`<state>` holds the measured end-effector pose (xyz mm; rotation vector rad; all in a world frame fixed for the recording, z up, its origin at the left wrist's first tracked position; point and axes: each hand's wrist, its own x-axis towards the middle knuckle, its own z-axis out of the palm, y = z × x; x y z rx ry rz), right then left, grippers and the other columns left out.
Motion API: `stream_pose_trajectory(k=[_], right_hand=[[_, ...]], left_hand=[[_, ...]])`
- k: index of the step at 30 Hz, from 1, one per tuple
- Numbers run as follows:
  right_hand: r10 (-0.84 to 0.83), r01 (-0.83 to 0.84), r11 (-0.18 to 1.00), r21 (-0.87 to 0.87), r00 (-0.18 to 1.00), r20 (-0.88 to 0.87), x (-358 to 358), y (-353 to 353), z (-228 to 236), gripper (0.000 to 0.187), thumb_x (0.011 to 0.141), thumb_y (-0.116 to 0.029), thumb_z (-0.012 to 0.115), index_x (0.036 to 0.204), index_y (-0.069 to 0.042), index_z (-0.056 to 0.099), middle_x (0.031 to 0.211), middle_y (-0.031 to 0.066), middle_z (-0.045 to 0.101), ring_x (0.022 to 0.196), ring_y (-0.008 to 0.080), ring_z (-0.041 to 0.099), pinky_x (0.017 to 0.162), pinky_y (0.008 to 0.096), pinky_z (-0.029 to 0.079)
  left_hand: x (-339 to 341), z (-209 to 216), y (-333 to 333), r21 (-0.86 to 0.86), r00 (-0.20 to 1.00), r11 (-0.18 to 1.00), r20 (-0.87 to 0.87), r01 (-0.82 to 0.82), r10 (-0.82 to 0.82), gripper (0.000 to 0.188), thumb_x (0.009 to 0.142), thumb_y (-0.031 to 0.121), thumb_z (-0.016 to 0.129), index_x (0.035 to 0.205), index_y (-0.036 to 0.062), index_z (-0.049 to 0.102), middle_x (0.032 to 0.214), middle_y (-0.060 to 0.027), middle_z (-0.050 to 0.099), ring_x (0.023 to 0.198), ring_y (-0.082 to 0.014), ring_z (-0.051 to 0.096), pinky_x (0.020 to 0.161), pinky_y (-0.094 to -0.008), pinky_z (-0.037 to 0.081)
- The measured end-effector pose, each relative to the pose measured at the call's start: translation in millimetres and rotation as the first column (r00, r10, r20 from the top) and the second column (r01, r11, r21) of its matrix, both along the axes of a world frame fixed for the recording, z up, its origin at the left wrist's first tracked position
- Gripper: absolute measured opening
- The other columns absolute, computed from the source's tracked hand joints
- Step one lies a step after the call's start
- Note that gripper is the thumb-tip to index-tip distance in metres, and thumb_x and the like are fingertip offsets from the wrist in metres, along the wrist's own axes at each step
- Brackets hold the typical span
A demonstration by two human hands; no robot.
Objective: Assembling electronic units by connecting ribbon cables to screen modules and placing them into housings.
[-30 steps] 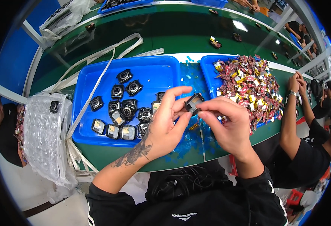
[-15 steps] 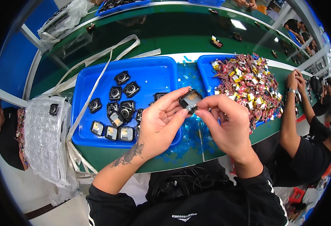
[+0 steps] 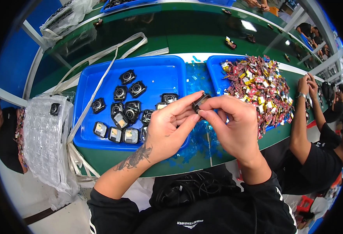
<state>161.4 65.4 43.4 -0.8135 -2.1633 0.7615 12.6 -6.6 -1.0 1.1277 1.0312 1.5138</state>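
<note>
Holds a small black rounded-square casing edge-on between the close-set fingertips of left hand and right hand, over translucent blue film scraps, and could drop it among them through a slack or uneven pinch.

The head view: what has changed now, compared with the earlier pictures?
The black casing turned, its open face now mostly out of sight. A small part on the green surface moved right. Left hand and right hand still hold the casing; the left blue tray stayed.
</note>
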Motion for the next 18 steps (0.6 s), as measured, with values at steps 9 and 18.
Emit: stream_pose_trajectory(k=[9, 18], right_hand=[[-0.012, 0.022, 0.995, -0.094, 0.995, 0.104, 6, 7, 11, 0.019, 0.071, -0.004, 0.076, 0.072, -0.004, 0.057, 0.062, 0.0063, 0.058, 0.048, 0.0178, 0.052, 0.046, 0.0299, 0.04], [-0.007, -0.245, 0.85, -0.467, 0.881, -0.474, 17, 13, -13, 0.021, 0.078, -0.002, 0.074, 0.089, 0.0, 0.057, 0.084, 0.0016, 0.055, 0.078, 0.0086, 0.057, 0.069, 0.0232, 0.051]], left_hand=[[-1, 1, -4, 0.009, 0.984, 1.0, -0.178, -0.012, 0.013, 0.044, 0.091, -0.004, 0.056, 0.134, -0.0016, 0.051, 0.114, -0.0141, 0.066, 0.1, -0.0154, 0.065, 0.088, -0.0279, 0.053], [11, 4, -2, 0.014, 0.974, 0.995, 0.209, -0.094, 0.089, 0.05, 0.094, -0.003, 0.052, 0.142, -0.0019, 0.037, 0.118, -0.0156, 0.063, 0.105, -0.0164, 0.062, 0.089, -0.0295, 0.053]])
